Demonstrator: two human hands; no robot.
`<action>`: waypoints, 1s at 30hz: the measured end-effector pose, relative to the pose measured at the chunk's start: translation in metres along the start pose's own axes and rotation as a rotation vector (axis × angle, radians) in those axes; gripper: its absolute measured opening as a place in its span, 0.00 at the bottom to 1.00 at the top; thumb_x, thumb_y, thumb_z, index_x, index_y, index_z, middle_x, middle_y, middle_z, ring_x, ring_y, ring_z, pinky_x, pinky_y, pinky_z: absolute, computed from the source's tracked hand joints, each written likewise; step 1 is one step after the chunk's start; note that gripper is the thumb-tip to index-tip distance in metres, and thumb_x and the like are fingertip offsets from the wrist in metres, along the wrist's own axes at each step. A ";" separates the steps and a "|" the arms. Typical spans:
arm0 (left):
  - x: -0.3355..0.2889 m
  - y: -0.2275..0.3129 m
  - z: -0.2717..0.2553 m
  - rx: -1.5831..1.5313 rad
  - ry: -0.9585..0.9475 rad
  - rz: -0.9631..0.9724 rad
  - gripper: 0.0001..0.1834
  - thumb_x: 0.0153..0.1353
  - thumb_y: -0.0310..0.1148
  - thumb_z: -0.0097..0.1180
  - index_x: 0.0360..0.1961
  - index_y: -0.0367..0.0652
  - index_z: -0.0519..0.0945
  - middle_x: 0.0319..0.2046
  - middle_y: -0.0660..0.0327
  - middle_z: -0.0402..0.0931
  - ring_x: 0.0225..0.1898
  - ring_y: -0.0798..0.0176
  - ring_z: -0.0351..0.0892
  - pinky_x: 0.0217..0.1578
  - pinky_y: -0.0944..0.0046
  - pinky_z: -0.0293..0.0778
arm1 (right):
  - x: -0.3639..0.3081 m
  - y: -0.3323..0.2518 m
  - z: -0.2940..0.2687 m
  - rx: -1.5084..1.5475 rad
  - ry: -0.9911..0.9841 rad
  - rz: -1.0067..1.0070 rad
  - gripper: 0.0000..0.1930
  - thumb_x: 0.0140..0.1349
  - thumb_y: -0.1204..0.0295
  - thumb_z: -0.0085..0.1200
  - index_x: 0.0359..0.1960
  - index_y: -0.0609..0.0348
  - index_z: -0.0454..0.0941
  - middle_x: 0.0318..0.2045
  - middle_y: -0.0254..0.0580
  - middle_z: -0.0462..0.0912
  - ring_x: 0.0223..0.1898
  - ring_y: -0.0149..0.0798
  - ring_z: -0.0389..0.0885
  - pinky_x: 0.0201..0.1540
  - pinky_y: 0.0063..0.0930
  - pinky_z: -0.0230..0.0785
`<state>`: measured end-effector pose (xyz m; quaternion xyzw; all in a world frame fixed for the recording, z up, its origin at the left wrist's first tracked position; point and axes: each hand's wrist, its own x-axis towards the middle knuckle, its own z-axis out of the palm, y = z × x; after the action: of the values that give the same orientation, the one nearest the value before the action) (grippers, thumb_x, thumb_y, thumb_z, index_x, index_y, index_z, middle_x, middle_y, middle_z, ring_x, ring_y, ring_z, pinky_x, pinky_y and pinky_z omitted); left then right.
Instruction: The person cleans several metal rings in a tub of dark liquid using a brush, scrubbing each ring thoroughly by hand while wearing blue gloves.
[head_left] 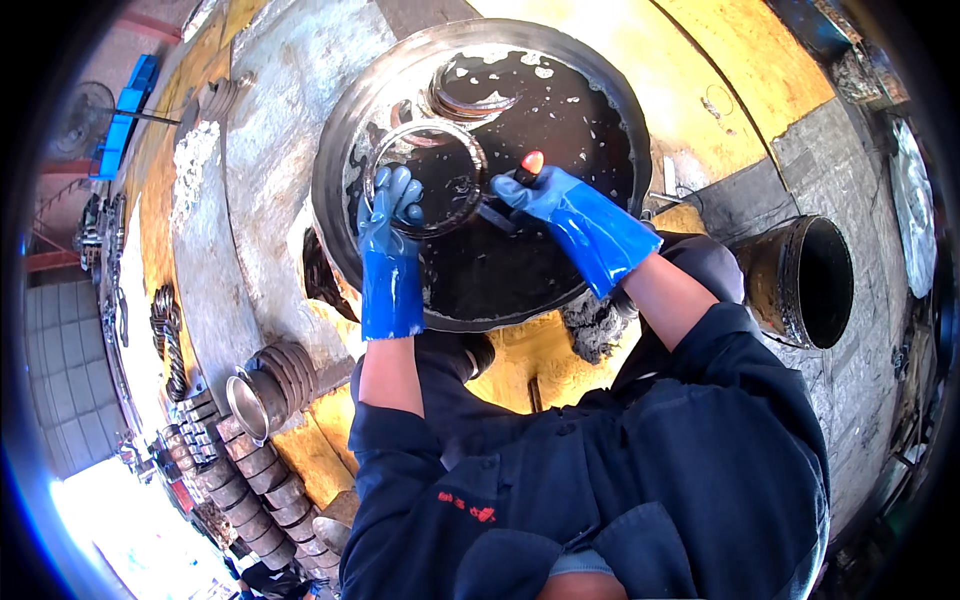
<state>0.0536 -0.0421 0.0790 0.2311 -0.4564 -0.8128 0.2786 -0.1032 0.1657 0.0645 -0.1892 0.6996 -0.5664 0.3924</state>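
My left hand [388, 205], in a blue rubber glove, grips a metal ring [476, 160] by its near left side. The ring is tilted up over a wide round pan [335, 130] of dark liquid. In my right hand [545, 195], also gloved in blue, is a short tool with a red-ended handle [533, 161]. Its dark flat end [497, 219] points at the ring's right side; whether they touch I cannot tell. More metal rings [455, 105] lie partly in the liquid at the pan's far side.
An open metal drum [800, 280] lies on its side at the right. Stacked metal rings [290, 375] and rows of rusty cylindrical parts [255, 470] stand at the lower left. Dark shaggy rags [597, 328] sit by the pan's near edge. A chain-like coil [166, 325] lies farther left.
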 end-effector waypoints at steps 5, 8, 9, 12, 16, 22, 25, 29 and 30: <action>-0.014 0.004 0.034 -0.020 -0.028 -0.118 0.18 0.69 0.33 0.56 0.58 0.40 0.75 0.53 0.51 0.80 0.50 0.57 0.82 0.43 0.63 0.78 | -0.011 -0.044 -0.008 -0.119 -0.153 0.059 0.15 0.62 0.63 0.64 0.44 0.61 0.83 0.37 0.39 0.87 0.39 0.31 0.83 0.44 0.30 0.77; -0.005 -0.010 0.005 0.832 0.061 0.268 0.24 0.57 0.30 0.66 0.55 0.37 0.77 0.49 0.50 0.82 0.48 0.54 0.83 0.51 0.59 0.77 | -0.008 -0.028 -0.012 -0.372 0.028 -0.205 0.16 0.63 0.54 0.62 0.41 0.53 0.85 0.31 0.40 0.87 0.32 0.38 0.83 0.41 0.31 0.76; -0.006 -0.005 0.005 1.066 0.072 0.423 0.26 0.55 0.32 0.68 0.55 0.37 0.77 0.49 0.49 0.81 0.49 0.54 0.82 0.52 0.59 0.76 | -0.016 -0.046 -0.010 -0.691 0.020 -0.212 0.13 0.62 0.56 0.61 0.41 0.50 0.84 0.34 0.40 0.87 0.37 0.46 0.85 0.42 0.37 0.76; -0.010 0.001 0.045 1.512 -0.107 0.747 0.31 0.47 0.33 0.70 0.55 0.38 0.77 0.49 0.46 0.80 0.51 0.48 0.81 0.55 0.56 0.75 | -0.017 -0.039 -0.014 -1.148 0.085 -0.429 0.13 0.60 0.59 0.59 0.44 0.48 0.83 0.39 0.41 0.86 0.42 0.49 0.84 0.44 0.42 0.76; -0.020 -0.016 0.051 1.414 -0.376 0.550 0.31 0.43 0.29 0.71 0.53 0.41 0.79 0.47 0.48 0.82 0.51 0.47 0.81 0.53 0.53 0.77 | -0.002 -0.040 0.007 -1.312 -0.046 -0.270 0.15 0.58 0.60 0.59 0.47 0.44 0.81 0.46 0.40 0.84 0.45 0.49 0.84 0.46 0.44 0.76; -0.025 -0.002 0.040 0.980 -0.302 0.002 0.16 0.66 0.37 0.60 0.51 0.40 0.81 0.41 0.61 0.84 0.39 0.68 0.79 0.43 0.67 0.74 | 0.013 -0.006 -0.014 -0.944 0.098 -0.214 0.17 0.59 0.56 0.57 0.49 0.40 0.82 0.46 0.40 0.85 0.49 0.50 0.83 0.50 0.41 0.76; -0.033 0.023 0.047 0.629 -0.076 -0.341 0.17 0.66 0.36 0.58 0.52 0.39 0.80 0.42 0.58 0.85 0.38 0.66 0.79 0.44 0.64 0.72 | 0.012 -0.002 -0.025 -0.836 0.240 0.005 0.16 0.61 0.52 0.57 0.47 0.40 0.84 0.42 0.40 0.87 0.43 0.50 0.85 0.46 0.42 0.78; -0.027 0.018 0.043 0.505 0.045 -0.340 0.16 0.67 0.35 0.57 0.53 0.41 0.79 0.41 0.61 0.85 0.34 0.70 0.78 0.37 0.69 0.70 | 0.002 -0.013 -0.012 -0.034 0.029 -0.493 0.09 0.64 0.74 0.59 0.46 0.56 0.84 0.38 0.43 0.88 0.39 0.31 0.85 0.44 0.25 0.78; -0.029 0.020 0.036 0.480 0.073 -0.345 0.16 0.67 0.35 0.57 0.53 0.41 0.79 0.42 0.61 0.85 0.33 0.69 0.78 0.35 0.69 0.70 | -0.008 -0.029 0.002 -0.078 0.019 -0.708 0.10 0.63 0.72 0.60 0.46 0.52 0.84 0.41 0.42 0.87 0.41 0.35 0.86 0.46 0.27 0.79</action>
<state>0.0569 -0.0093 0.1169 0.3934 -0.5792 -0.7082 0.0900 -0.1019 0.1617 0.0947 -0.4297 0.6152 -0.6419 0.1577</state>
